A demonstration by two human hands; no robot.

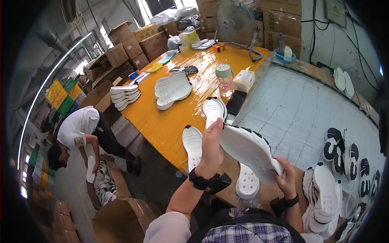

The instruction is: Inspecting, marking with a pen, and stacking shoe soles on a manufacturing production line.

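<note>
Between my two hands is a white shoe sole (246,150) with a black edge along its far side, held tilted above the table edge. My left hand (212,145) grips one end, with the thumb near the rim. At the other end, my right hand (287,177) has its fingers wrapped round the sole. Beside my left wrist lies another white sole (192,143) with holes at its lower end. A pair of stacked soles (212,110) sits just beyond my left hand. Partly under the held sole, one more sole (247,183) rests on the brown surface.
White soles are stacked at the right (324,190) and on the orange table (150,129), where a bottle (224,80), tissue box (244,80) and phone (236,102) stand. A fan (235,24) is behind. At left, a person (81,125) bends over a carton (117,174) of soles.
</note>
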